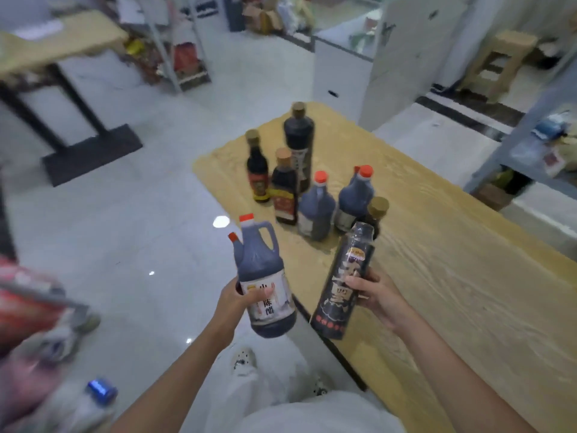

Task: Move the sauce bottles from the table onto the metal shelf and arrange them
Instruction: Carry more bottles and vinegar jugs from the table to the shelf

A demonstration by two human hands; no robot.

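While a cluster of dark, capped sauce bottles (pixel 315 195) is waiting on the pale wood-grain table (pixel 468 292), we are holding two aloft, left hand (pixel 237 300) gripping a dark red-capped handled jug (pixel 262 276), right hand (pixel 377 295) wrapping a tall black cylindrical bottle (pixel 343 285); shelving is, we judge, mostly outstanding.

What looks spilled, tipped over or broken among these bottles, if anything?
Nothing looks spilled or broken. The bottles on the table stand upright, bunched near its far corner. Only the tall dark bottle in the right hand leans, held off the table; the left hand holds the handled jug nearly upright.
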